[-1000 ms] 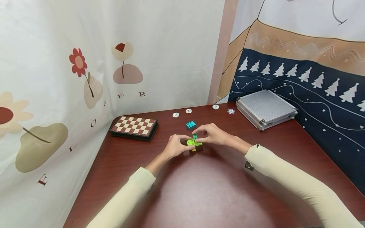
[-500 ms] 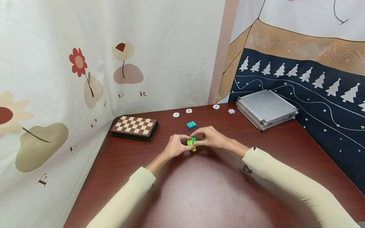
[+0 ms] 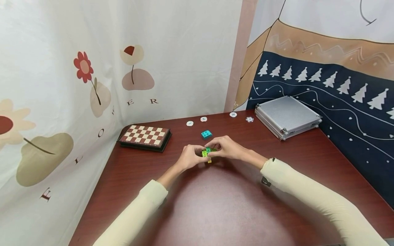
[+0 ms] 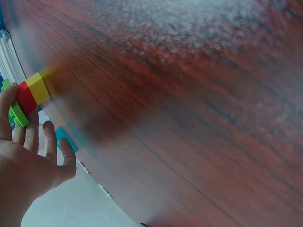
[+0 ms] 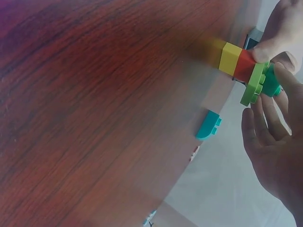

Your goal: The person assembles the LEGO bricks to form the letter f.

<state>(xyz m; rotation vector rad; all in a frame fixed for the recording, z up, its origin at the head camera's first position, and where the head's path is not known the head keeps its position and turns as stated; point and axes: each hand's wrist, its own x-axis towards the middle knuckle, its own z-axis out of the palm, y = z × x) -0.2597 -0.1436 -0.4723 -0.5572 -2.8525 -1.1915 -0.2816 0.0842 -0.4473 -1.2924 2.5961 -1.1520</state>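
A small toy-brick stack stands on the table, with yellow brick lowest, red brick above it, and a wider lime-green brick over the red. My left hand grips this stack from the left, thumb near and fingers behind. On the studded top of the lime piece sits a green brick. My right hand pinches that green brick between thumb and index finger; its other fingers extend loosely behind. Just beyond the hands lies a loose teal brick.
A chessboard box lies at the back left of the table. Several poker chips are spread along the back edge. At the back right rests a silver case by the curtain.
My right hand has brought the green brick leftward and nearer, onto the lime-green brick. Since half a second ago the hands have barely shifted. My left hand keeps its grip on the stack.
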